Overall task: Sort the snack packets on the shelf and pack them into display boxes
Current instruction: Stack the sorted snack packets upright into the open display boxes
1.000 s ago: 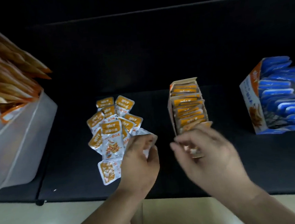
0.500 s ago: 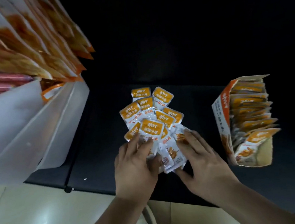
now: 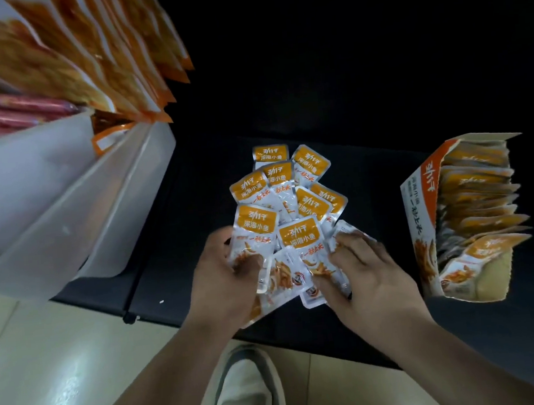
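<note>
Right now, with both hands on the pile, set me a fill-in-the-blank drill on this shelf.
1. The display box stands to the ____ of the loose packets.
2. Of the left hand and right hand, ____ touch those packets.
3. Each loose packet's top band is ____.
4. On the floor, one grey ____ shows.
Missing: right; both; orange; shoe.

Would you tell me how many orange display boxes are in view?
1: the orange display box sits on the shelf, right of the loose packets; others may lie out of frame.
</note>
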Demonstrator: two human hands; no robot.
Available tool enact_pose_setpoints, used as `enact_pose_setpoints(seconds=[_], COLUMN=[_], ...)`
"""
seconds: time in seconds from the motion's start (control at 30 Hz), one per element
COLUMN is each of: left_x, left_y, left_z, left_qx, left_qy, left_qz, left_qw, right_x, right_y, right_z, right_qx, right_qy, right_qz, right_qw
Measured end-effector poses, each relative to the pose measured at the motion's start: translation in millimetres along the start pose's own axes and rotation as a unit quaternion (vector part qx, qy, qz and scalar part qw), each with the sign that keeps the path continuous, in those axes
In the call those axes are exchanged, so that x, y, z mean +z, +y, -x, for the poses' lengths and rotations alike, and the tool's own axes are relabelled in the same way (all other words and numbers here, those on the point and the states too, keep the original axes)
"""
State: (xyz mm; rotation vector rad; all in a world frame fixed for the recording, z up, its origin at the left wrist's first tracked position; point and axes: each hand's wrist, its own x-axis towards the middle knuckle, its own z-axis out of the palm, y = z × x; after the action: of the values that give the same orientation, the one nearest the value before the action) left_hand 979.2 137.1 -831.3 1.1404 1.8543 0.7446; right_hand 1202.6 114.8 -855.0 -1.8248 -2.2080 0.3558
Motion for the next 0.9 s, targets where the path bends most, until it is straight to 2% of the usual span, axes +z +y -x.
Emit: enact_pose_setpoints(seconds=[0.17, 0.27, 0.33, 0.43, 0.53, 0.63, 0.7, 0.77, 0.9], left_x=[-19, -29, -27, -18, -13, -6, -1, 3, 12], left_y=[13, 21, 16, -5, -17, -25, -31, -33, -32], left_z=[3, 12, 26, 42, 47, 46, 43, 40, 41], left_qx=[-0.018, -0.063, -0.079, -0.072, -0.03, 0.074, 0.112, 0.146, 0.17], left_qy=[0.037, -0.004, -0.032, -0.037, -0.018, 0.03, 0.053, 0.049, 0.026], left_qz=[0.074, 0.129, 0.075, -0.1, -0.196, -0.247, -0.277, -0.279, -0.203], left_qw=[0.996, 0.99, 0.994, 0.992, 0.98, 0.966, 0.953, 0.948, 0.964], right_x=[-9, -18, -26, -32, -28, -30, -36, -45, -47], right_y=[-8, -12, -16, -22, -26, -26, -24, -23, -22], right_z=[-8, -15, -26, -38, -37, -30, -29, -29, -26], right_qx=[0.049, 0.067, 0.103, 0.157, 0.182, 0.185, 0.197, 0.217, 0.247], right_qy=[-0.031, -0.083, -0.114, -0.13, -0.092, -0.054, -0.029, -0.031, -0.059], right_qz=[0.008, 0.024, 0.019, -0.013, -0.087, -0.184, -0.211, -0.25, -0.335], right_qw=[0.998, 0.994, 0.988, 0.979, 0.975, 0.964, 0.957, 0.943, 0.907])
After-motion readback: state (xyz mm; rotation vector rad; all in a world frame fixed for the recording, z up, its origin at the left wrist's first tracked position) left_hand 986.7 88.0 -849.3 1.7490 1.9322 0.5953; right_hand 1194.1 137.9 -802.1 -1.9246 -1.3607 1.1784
